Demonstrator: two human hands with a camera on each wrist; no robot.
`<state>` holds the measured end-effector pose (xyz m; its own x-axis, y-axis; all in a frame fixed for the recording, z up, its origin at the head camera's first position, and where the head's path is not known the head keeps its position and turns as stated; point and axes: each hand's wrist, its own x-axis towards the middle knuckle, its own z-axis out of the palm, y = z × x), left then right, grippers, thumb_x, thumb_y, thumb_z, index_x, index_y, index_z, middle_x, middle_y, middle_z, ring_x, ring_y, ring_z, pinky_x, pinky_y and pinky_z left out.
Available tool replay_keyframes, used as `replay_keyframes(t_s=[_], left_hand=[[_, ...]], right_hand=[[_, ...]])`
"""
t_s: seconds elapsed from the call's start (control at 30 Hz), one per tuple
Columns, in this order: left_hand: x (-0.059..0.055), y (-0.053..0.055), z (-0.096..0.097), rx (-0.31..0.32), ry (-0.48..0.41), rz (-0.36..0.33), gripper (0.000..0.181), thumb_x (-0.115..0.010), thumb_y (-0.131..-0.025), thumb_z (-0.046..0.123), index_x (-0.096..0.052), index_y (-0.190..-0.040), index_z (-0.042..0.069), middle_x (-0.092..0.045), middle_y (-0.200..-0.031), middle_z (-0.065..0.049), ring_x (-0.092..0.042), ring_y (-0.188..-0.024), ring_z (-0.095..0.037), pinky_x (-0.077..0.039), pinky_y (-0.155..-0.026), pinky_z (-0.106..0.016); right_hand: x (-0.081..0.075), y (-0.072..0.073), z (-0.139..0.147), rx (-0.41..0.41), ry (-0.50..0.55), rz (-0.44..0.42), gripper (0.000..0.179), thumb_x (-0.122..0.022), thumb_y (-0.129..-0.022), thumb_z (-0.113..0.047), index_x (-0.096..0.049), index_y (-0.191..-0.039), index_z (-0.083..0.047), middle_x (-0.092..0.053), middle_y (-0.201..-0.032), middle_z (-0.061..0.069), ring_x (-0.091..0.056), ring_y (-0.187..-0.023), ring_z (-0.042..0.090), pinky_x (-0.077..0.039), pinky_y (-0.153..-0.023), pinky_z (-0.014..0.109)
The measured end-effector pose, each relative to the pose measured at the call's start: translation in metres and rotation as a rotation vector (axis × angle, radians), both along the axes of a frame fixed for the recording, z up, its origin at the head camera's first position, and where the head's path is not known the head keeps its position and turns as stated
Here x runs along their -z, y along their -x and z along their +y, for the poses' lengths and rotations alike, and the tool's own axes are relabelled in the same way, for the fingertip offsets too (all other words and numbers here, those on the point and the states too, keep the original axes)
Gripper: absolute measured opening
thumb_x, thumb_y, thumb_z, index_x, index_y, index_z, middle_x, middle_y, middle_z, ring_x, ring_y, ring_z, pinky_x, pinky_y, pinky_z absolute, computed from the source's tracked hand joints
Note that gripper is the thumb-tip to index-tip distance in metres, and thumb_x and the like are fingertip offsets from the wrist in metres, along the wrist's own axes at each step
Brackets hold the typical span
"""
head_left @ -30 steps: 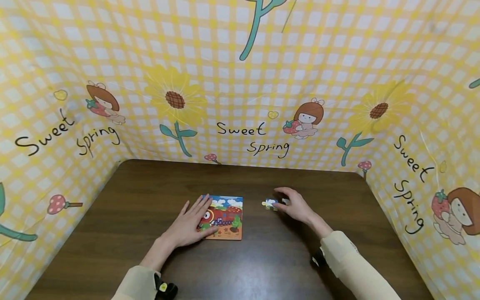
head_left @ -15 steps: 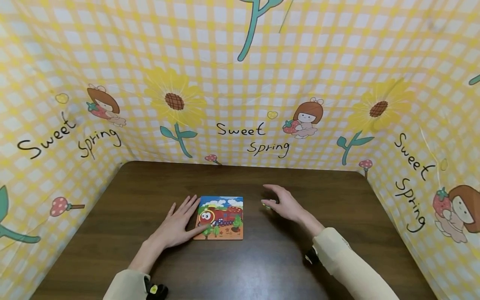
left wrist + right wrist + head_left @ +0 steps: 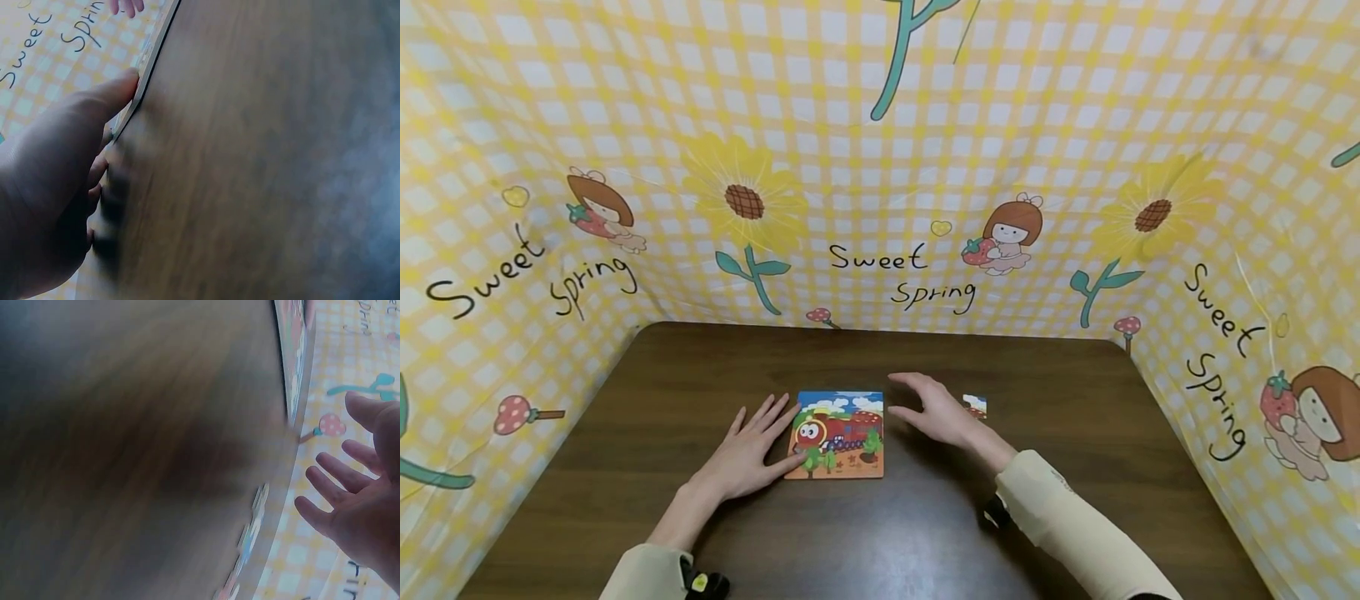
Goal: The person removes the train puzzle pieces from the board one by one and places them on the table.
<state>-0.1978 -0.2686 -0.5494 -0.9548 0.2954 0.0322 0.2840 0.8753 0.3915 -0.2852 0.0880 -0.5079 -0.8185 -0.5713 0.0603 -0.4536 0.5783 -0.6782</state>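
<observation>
A square jigsaw puzzle [image 3: 850, 425] with a red train picture lies flat on the table, seen almost edge-on in both wrist views. My left hand [image 3: 739, 454] rests at its left side, fingers spread; the thumb touches the lower left corner. Right of the puzzle, my right hand [image 3: 936, 414] hovers with fingers spread and thumb apart, holding nothing, as the right wrist view [image 3: 369, 487] confirms. Past the right hand lies a small section of puzzle pieces [image 3: 975, 405] with cloud and red parts, partly hidden by the hand and wrist; its edge shows in the right wrist view.
The dark wooden table [image 3: 865, 542] is enclosed at the back and sides by a yellow checked cloth [image 3: 880, 192] printed with flowers and words. Each wrist wears a black camera strap, like the left one [image 3: 703, 583].
My left hand has slid left off the puzzle's face to its edge. My right hand has left the small puzzle section and moved left toward the puzzle, uncovering part of that section.
</observation>
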Motion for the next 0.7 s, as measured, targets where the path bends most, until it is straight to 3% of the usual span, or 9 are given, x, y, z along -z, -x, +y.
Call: replay_keyframes(t_s=[0.1,0.37,0.53,0.7], left_hand=[[0.000,0.000,0.000,0.001,-0.006,-0.001,0.089,-0.067,-0.103,0.065,-0.039,-0.173,0.019,-0.027,-0.183,-0.015,-0.022,-0.171,-0.044,-0.010,-0.133,-0.078],[0.001,0.001,-0.001,-0.002,0.001,0.011,0.089,-0.066,-0.102,0.066,-0.038,-0.173,0.019,-0.027,-0.183,-0.014,-0.022,-0.171,-0.043,-0.010,-0.133,-0.077],[0.002,0.000,-0.001,-0.003,-0.003,0.005,0.090,-0.066,-0.102,0.066,-0.038,-0.173,0.020,-0.027,-0.183,-0.014,-0.022,-0.171,-0.043,-0.010,-0.133,-0.077],[0.003,0.000,-0.001,-0.003,-0.006,0.004,0.089,-0.066,-0.102,0.066,-0.038,-0.173,0.020,-0.027,-0.183,-0.014,-0.022,-0.171,-0.043,-0.010,-0.133,-0.078]], right_hand=[[-0.001,-0.001,-0.009,-0.027,0.021,0.005,0.057,-0.071,-0.109,-0.024,-0.054,-0.160,-0.003,-0.058,-0.163,0.018,-0.055,-0.153,0.039,-0.047,-0.124,0.060],[-0.003,0.002,-0.032,-0.082,0.124,-0.039,0.056,-0.075,-0.106,-0.017,-0.057,-0.156,0.002,-0.068,-0.151,0.022,-0.066,-0.139,0.039,-0.052,-0.119,0.059],[0.001,0.005,-0.046,-0.080,0.181,-0.095,0.053,-0.077,-0.104,-0.013,-0.060,-0.151,0.005,-0.076,-0.137,0.023,-0.074,-0.125,0.038,-0.059,-0.109,0.057],[0.005,0.008,-0.056,-0.074,0.220,-0.142,0.047,-0.076,-0.103,-0.008,-0.064,-0.145,0.009,-0.079,-0.128,0.025,-0.077,-0.114,0.037,-0.065,-0.099,0.045]])
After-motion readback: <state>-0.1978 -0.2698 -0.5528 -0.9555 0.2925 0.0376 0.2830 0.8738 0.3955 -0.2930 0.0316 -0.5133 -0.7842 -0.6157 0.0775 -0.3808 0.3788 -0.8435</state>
